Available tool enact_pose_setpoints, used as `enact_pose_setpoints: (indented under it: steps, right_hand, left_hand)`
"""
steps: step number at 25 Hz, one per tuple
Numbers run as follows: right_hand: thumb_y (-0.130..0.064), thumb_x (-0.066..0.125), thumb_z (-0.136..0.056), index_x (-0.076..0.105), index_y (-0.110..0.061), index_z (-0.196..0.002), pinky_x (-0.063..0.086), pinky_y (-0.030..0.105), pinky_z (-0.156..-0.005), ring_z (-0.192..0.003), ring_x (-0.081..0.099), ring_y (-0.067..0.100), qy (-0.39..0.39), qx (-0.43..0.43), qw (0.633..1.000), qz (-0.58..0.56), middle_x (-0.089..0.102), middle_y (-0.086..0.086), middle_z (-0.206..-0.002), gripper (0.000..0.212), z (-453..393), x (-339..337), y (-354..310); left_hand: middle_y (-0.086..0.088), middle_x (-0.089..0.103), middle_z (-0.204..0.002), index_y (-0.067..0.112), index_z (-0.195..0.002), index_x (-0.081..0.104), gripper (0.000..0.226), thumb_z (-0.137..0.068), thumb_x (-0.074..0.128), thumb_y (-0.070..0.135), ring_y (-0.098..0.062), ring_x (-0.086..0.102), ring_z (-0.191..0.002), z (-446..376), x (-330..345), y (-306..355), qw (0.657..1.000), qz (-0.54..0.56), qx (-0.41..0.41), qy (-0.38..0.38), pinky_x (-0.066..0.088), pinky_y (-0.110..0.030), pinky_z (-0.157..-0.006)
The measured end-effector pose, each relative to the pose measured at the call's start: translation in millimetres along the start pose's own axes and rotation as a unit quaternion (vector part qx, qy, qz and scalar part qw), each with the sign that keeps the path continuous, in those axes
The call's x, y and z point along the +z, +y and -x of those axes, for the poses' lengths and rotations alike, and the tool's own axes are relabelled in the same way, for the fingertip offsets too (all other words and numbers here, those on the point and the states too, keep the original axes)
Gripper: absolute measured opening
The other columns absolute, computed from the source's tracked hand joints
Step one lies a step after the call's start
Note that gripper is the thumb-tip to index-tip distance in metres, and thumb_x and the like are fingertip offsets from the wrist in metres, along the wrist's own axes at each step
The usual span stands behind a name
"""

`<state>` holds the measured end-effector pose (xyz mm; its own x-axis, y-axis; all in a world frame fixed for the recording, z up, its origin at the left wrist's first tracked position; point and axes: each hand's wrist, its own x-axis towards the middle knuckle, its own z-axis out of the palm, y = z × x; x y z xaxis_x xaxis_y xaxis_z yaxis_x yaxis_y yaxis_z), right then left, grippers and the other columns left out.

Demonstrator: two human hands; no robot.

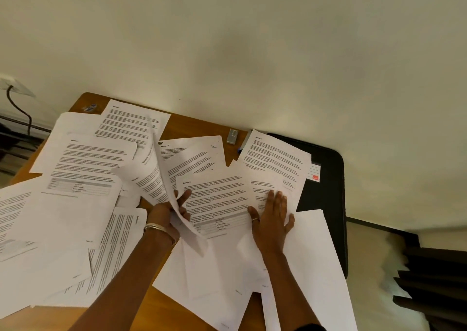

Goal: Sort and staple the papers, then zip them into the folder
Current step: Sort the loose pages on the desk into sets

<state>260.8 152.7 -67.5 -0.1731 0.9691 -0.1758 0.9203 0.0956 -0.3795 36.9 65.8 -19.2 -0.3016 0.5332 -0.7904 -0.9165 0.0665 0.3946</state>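
Both forearms reach in from the near edge over loose printed papers [83, 169] scattered across the wooden table [197, 126]. Fingers of the left hand [168, 210] curl round a few lifted sheets [154, 176] that bend upward, thumb pinching them; the right hand [271, 213] lies flat with straight, spread fingers pressing a sheet just beside them. Beyond the right fingers, partly under paper, sits the black folder [328, 179], and farther out between both hands lies a small grey item, likely the stapler [232, 136]. Sorting looks to be under way; next, matching sheets need gathering and squaring before stapling.
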Motion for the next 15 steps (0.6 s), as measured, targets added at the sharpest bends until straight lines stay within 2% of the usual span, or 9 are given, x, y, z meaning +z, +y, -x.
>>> enact_pose_setpoints:
  steps: [2, 3, 5, 7, 9, 11, 12, 13, 15]
  right_hand:
    - [-0.069, 0.009, -0.089, 0.002, -0.019, -0.153, -0.012, 0.051, -0.112, -0.146, -0.010, 0.022, -0.015, -0.061, 0.997, 0.043, -0.001, 0.007, -0.160, 0.082, 0.1, 5.3, -2.3]
    - [-0.071, 0.002, -0.087, 0.004, -0.018, -0.153, -0.012, 0.052, -0.111, -0.146, -0.008, 0.022, -0.017, -0.088, 0.994, 0.057, 0.000, 0.007, -0.160, 0.084, 1.7, 7.3, -3.7]
    - [-0.069, 0.003, -0.089, 0.014, -0.018, -0.152, -0.009, 0.053, -0.111, -0.146, 0.002, 0.023, -0.013, -0.131, 0.990, 0.048, 0.008, 0.004, -0.158, 0.082, 2.6, 6.7, -2.8]
    - [-0.064, 0.017, -0.093, 0.024, -0.020, -0.150, -0.008, 0.047, -0.114, -0.147, 0.010, 0.020, 0.002, -0.131, 0.991, -0.016, 0.016, -0.001, -0.157, 0.073, 0.0, -3.3, -0.8]
    - [-0.058, 0.032, -0.094, 0.027, -0.024, -0.148, -0.002, 0.040, -0.116, -0.145, 0.011, 0.015, 0.033, -0.078, 0.991, -0.105, 0.018, -0.005, -0.156, 0.064, -11.3, -16.9, 4.5]
    - [-0.053, 0.038, -0.092, 0.028, -0.022, -0.148, 0.008, 0.044, -0.116, -0.146, 0.012, 0.019, 0.081, -0.015, 0.990, -0.118, 0.020, -0.001, -0.157, 0.064, -26.7, -22.2, 19.2]
    - [-0.053, 0.039, -0.093, 0.027, -0.021, -0.148, 0.010, 0.047, -0.116, -0.147, 0.012, 0.021, 0.075, 0.008, 0.992, -0.105, 0.020, 0.002, -0.158, 0.065, -31.6, -22.2, 27.5]
    - [-0.053, 0.039, -0.093, 0.026, -0.020, -0.149, 0.010, 0.047, -0.116, -0.147, 0.011, 0.022, 0.058, 0.021, 0.994, -0.093, 0.020, 0.003, -0.158, 0.066, -32.4, -20.7, 33.6]
    - [-0.055, 0.036, -0.092, 0.024, -0.021, -0.150, 0.007, 0.043, -0.115, -0.147, 0.011, 0.020, 0.055, 0.026, 0.994, -0.089, 0.019, 0.001, -0.158, 0.068, -29.6, -15.7, 41.6]
  left_hand:
    - [-0.010, 0.073, -0.076, 0.013, -0.079, 0.069, 0.023, -0.090, 0.049, 0.016, -0.014, 0.056, -0.036, -9.4, 14.7, -8.5, 0.999, -0.033, -0.020, -0.017, 0.047, -0.021, -0.037]
    - [-0.013, 0.073, -0.086, 0.011, -0.089, 0.071, 0.019, -0.089, 0.052, 0.014, -0.018, 0.062, -0.045, -17.9, 15.3, -15.3, 0.998, -0.058, -0.023, -0.011, 0.052, -0.026, -0.042]
    - [-0.015, 0.067, -0.113, 0.015, -0.115, 0.065, 0.030, -0.085, 0.062, 0.018, -0.030, 0.069, -0.084, -38.3, 4.3, -23.7, 0.995, -0.096, -0.013, 0.011, 0.057, -0.045, -0.067]
    - [-0.012, 0.062, -0.124, 0.021, -0.120, 0.062, 0.040, -0.081, 0.068, 0.024, -0.037, 0.058, -0.112, -85.5, -33.1, -37.0, 0.993, -0.115, -0.007, 0.017, 0.049, -0.058, -0.087]
    - [-0.012, 0.060, -0.126, 0.023, -0.122, 0.061, 0.044, -0.079, 0.069, 0.029, -0.038, 0.056, -0.115, -71.7, -30.4, -35.1, 0.990, -0.140, -0.027, 0.008, 0.046, -0.060, -0.090]
    - [-0.012, 0.066, -0.117, 0.022, -0.116, 0.064, 0.033, -0.083, 0.065, 0.027, -0.036, 0.063, -0.101, -61.6, -23.0, -30.5, 0.986, -0.163, -0.023, 0.008, 0.053, -0.053, -0.080]
    - [-0.010, 0.069, -0.110, 0.021, -0.111, 0.066, 0.027, -0.084, 0.063, 0.024, -0.033, 0.065, -0.093, -60.3, -21.0, -28.8, 0.984, -0.175, -0.008, 0.009, 0.056, -0.048, -0.074]
    - [-0.010, 0.069, -0.110, 0.021, -0.109, 0.066, 0.028, -0.082, 0.065, 0.026, -0.033, 0.064, -0.095, -62.8, -20.5, -28.0, 0.982, -0.187, 0.005, 0.016, 0.055, -0.046, -0.077]
    - [-0.011, 0.062, -0.123, 0.020, -0.118, 0.060, 0.051, -0.070, 0.074, 0.030, -0.035, 0.057, -0.111, -69.5, -23.3, -30.3, 0.968, -0.242, 0.040, 0.056, 0.046, -0.052, -0.096]
